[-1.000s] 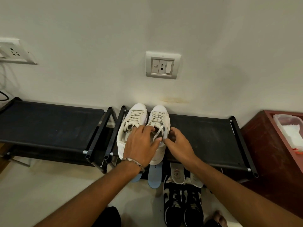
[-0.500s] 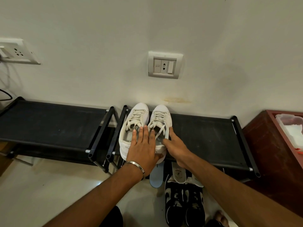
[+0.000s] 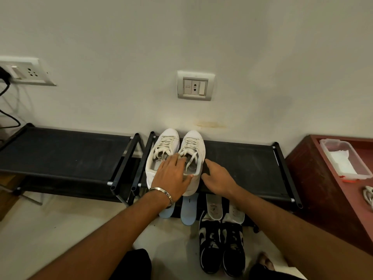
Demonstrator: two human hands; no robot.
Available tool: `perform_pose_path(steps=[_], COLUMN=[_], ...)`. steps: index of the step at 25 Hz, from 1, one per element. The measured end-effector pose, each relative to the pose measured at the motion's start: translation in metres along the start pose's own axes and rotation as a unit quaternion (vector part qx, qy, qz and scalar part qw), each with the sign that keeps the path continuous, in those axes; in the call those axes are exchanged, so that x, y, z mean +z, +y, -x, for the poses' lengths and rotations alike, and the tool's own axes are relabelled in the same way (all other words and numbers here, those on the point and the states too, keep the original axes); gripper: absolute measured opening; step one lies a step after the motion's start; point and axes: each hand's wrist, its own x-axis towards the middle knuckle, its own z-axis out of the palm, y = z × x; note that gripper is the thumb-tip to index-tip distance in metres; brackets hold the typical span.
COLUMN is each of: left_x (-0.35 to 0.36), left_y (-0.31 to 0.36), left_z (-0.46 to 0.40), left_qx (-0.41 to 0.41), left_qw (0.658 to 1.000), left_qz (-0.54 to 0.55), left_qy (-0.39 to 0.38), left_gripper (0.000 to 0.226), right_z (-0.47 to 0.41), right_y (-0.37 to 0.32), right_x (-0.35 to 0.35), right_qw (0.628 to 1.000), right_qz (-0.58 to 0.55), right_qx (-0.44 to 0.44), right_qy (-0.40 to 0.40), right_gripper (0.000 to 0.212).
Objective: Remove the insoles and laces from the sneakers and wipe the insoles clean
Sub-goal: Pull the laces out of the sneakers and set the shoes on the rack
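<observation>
Two white sneakers (image 3: 175, 158) at shelf (image 3: 242, 168) front edge, left hand (image 3: 171, 175) fingers spread flat, right hand (image 3: 217, 179) seemingly loose

The left hand (image 3: 173, 175) was curled over the back of the white sneakers (image 3: 175, 156) a second ago, then it went flat, and now it lies flat across both shoe openings with the thumb on the heel of the right shoe. The right hand (image 3: 217, 178) was pinching the lace (image 3: 191, 158) by the right shoe's opening, but now it has let go and rests on the black rack (image 3: 242, 164) just beside that shoe. The lace now lies loose over the shoe's opening.
</observation>
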Motion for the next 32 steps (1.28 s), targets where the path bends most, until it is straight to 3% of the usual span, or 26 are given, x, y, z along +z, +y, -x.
perform_pose_path(steps=[3, 7, 16, 25, 32], left_x=[-0.009, -0.011, 0.042, 0.126, 0.197], left_y=[0.012, 0.034, 0.074, 0.078, 0.069], left_z=[0.008, 0.023, 0.073, 0.094, 0.094], left_qx=[0.058, 0.058, 0.075, -0.049, -0.109], left_qw=[0.998, 0.998, 0.99, 0.966, 0.946], left_qz=[-0.01, -0.009, 0.022, 0.07, 0.085], left_qy=[0.006, 0.004, -0.116, -0.244, -0.292], left_gripper=[0.05, 0.042, 0.031, 0.04, 0.039], right_z=[0.018, 0.044, 0.114, 0.129, 0.111], right_y=[0.001, 0.013, 0.065, 0.145, 0.191], right_x=[-0.012, -0.018, -0.009, 0.058, 0.111], right_qw=[0.993, 0.986, 0.978, 0.977, 0.974], right_qz=[0.107, 0.151, 0.193, 0.148, 0.121], right_qx=[0.022, 0.029, 0.056, 0.115, 0.16], right_qy=[-0.051, -0.062, -0.053, -0.104, -0.104], right_gripper=[0.052, 0.071, 0.054, 0.038, 0.03])
